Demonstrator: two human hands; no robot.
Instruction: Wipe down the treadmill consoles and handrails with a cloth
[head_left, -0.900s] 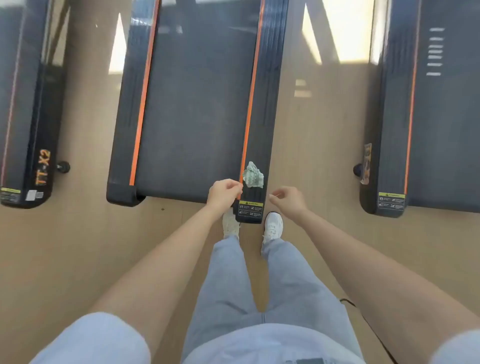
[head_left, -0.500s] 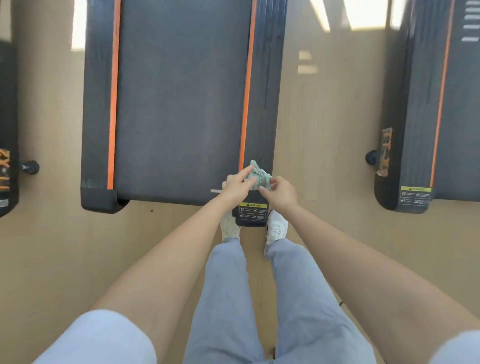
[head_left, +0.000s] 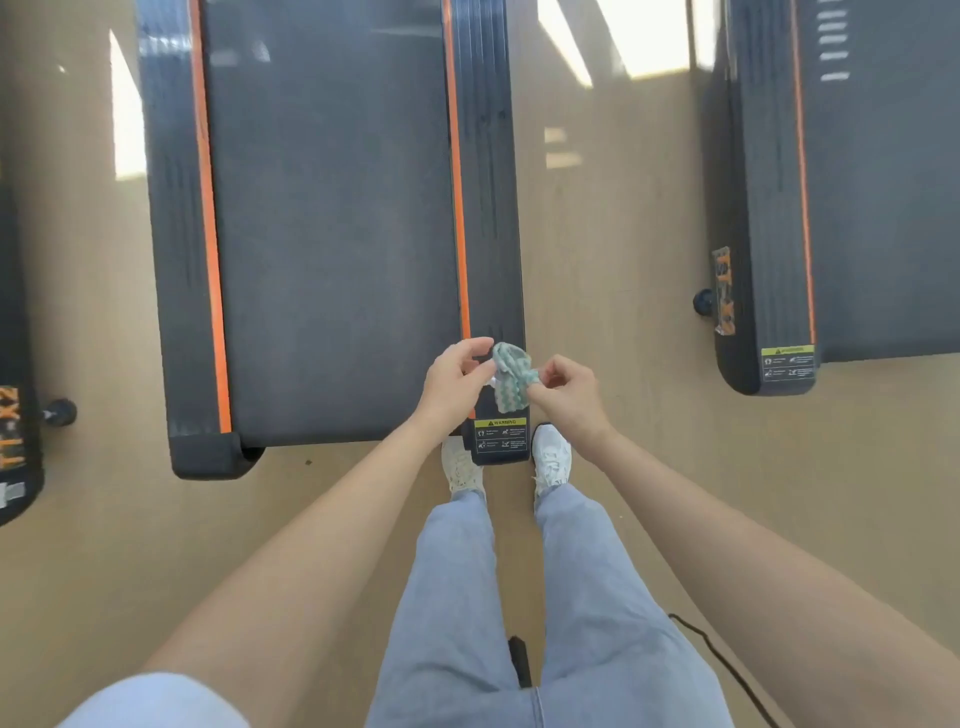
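- Risk: the cloth (head_left: 511, 376) is a small green-and-white wad held at the fingertips only. If either pinch loosens while it is being opened out, it probably drops onto the side rail (head_left: 488, 208) just beyond the warning label (head_left: 501, 435), or onto the floor beside the label.
- Risk: left wadded, the cloth offers little wiping face. My judgement is that it needs spreading or folding flat first.
- Risk: the shoes sit on either side of the label, close against the rear corner of the middle treadmill (head_left: 332, 234). A forward step taken while looking at the hands could catch that corner.
- Risk: a dark cable (head_left: 727, 670) lies on the floor well behind the label, to the person's right. It could snag a backward step.
- No console or handrail is in view, so wiping looks not yet begun.
- Left hand (head_left: 454, 382): fingers curled, with thumb and fingertips nipping the cloth's left edge, just beyond the label.
- Right hand (head_left: 569, 392): mostly closed, thumb and forefinger pinching the cloth's right end, beyond and to the right of the label.
- The cloth hangs between both hands over the rail end, just beyond the label. I cannot tell whether it touches the rail.
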